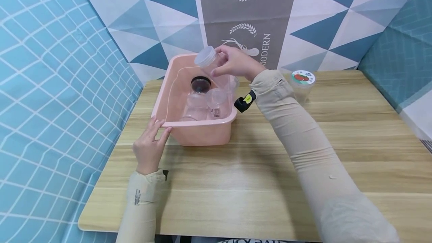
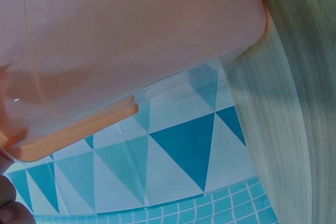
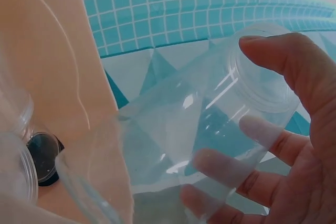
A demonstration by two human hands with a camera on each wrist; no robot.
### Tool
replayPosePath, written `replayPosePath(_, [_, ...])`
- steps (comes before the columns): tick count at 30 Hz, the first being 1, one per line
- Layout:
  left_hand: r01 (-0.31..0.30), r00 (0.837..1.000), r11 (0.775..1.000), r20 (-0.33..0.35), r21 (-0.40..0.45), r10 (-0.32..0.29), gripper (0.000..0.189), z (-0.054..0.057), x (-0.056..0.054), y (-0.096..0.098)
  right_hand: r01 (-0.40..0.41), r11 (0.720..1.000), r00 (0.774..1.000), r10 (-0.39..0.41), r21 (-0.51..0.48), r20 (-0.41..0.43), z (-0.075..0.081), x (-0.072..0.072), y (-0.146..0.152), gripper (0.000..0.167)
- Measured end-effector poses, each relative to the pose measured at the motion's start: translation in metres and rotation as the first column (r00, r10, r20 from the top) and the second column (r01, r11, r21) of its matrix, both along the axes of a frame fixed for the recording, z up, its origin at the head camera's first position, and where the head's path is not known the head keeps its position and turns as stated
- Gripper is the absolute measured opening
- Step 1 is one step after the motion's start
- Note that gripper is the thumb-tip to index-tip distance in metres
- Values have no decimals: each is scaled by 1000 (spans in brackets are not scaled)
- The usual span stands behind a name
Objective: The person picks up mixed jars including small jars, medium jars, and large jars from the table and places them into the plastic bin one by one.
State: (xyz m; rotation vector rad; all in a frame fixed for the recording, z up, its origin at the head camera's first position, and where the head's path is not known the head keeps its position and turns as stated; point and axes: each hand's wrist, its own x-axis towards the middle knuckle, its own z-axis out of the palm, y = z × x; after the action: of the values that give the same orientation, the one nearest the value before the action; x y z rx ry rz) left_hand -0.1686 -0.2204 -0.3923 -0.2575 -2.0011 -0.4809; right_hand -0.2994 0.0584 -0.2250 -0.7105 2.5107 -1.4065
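My right hand (image 1: 237,63) grips a clear plastic jar (image 3: 168,135) with a translucent lid, holding it tilted over the pink basin (image 1: 202,134). In the right wrist view, the thumb lies by the lid end and the fingers curl round the jar's far side. At the basin's near left corner, my left hand (image 1: 149,149) pinches the rim. Only a few left fingertips (image 2: 8,203) show in the left wrist view. Inside the basin lie a black-lidded jar (image 1: 200,84) and clear jars (image 1: 216,102), partly overlapping.
Right of the basin, partly behind my right forearm, stands a clear jar (image 1: 303,78) with a printed lid showing a red picture. The wooden table (image 1: 209,194) meets a blue tiled-pattern wall covering (image 1: 67,85) on the left and a triangle-patterned one behind.
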Motion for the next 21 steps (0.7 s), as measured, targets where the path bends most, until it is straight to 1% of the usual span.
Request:
replayPosePath(2, [2,1000,1000,0,0,-2,55,0,0,0,0,999,1000,1,33,-17,0,-1,-2,66])
replayPosePath(4, [3,1000,1000,0,1,-3,55,0,0,0,3,996,999,2,88,-47,0,-2,-4,68])
replayPosePath(8, [2,1000,1000,-5,1,-2,55,1,-1,0,-7,982,995,26,189,-100,1,-3,-10,71])
replayPosePath(12, [3,1000,1000,-7,5,-3,55,1,-1,0,-9,968,989,45,250,-138,3,-2,-16,70])
replayPosePath(14, [3,1000,1000,-4,7,-3,55,2,-1,0,-4,961,984,53,276,-170,3,-1,-19,69])
replayPosePath(18, [2,1000,1000,-1,8,-2,56,1,-1,1,-6,949,964,88,314,-250,-1,-2,-26,62])
replayPosePath(21, [0,1000,1000,-3,12,0,57,0,0,1,-14,939,955,114,343,-273,-5,-2,-30,59])
